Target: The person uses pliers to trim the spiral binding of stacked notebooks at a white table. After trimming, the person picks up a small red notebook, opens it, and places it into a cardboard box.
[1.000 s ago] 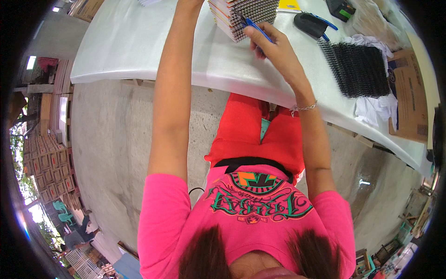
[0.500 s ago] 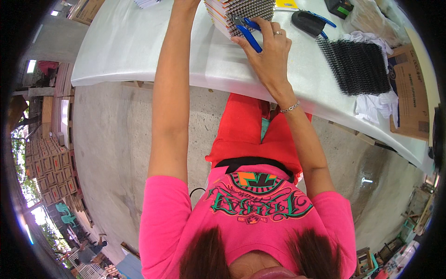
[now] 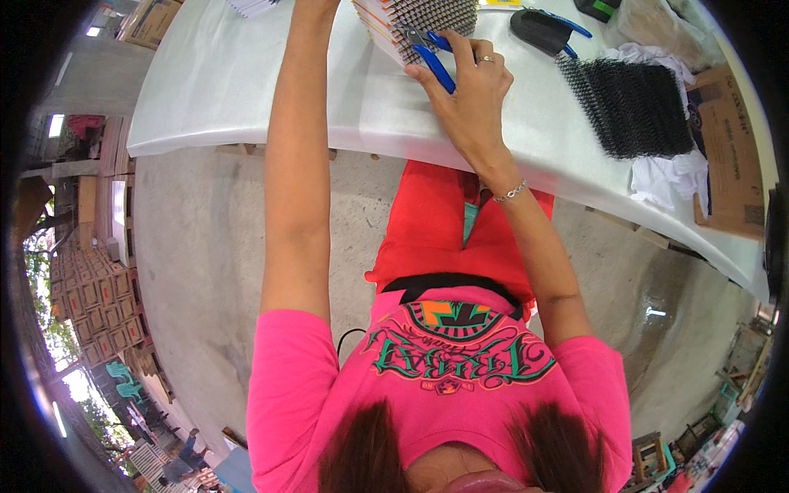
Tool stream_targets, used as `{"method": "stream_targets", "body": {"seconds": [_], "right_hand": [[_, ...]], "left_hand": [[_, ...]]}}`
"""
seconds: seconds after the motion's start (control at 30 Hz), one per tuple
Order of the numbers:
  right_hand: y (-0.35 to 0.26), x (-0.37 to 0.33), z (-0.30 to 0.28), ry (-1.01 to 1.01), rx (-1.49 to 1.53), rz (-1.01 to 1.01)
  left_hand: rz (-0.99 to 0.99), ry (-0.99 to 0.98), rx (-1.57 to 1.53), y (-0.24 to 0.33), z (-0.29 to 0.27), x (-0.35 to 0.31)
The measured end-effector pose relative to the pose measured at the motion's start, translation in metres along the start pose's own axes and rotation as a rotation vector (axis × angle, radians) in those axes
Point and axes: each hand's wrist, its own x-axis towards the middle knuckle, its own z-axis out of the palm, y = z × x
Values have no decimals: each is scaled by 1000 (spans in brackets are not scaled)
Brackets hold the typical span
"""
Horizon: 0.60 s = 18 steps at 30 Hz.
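Note:
My right hand (image 3: 477, 90) is closed on blue-handled wire cutters (image 3: 434, 69). Their metal jaws lie against the bound edges of a stack of spiral-bound notebooks (image 3: 440, 16) at the top of the head view. The coils run along the side of the stack facing my right hand. My left arm stretches up to the left of that stack; only a little of my left hand (image 3: 316, 6) shows at the top edge, and its fingers are out of the picture.
Right of the notebooks lie a black object with blue handles (image 3: 542, 31), a bundle of black plastic spiral coils (image 3: 629, 107), white cloth (image 3: 670, 179), a clear plastic bag (image 3: 667, 33) and a cardboard box (image 3: 727, 152). The white-covered table (image 3: 214, 90) has its edge before me.
The view has shifted slightly, so the table things sit a little higher. My right hand keeps its grip on the cutters at the coils, with little other movement.

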Motion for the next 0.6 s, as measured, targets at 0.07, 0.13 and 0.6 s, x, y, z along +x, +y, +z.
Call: {"method": "stream_targets", "body": {"seconds": [0.07,0.13,0.6], "right_hand": [[1,0,4,7,25,5],[2,0,7,23,17,-5],[2,17,-19,-525,706,409]], "left_hand": [[33,-1,18,-4,-2,2],[13,0,49,-3,-2,1],[-107,2,-52,4,1,0]]}}
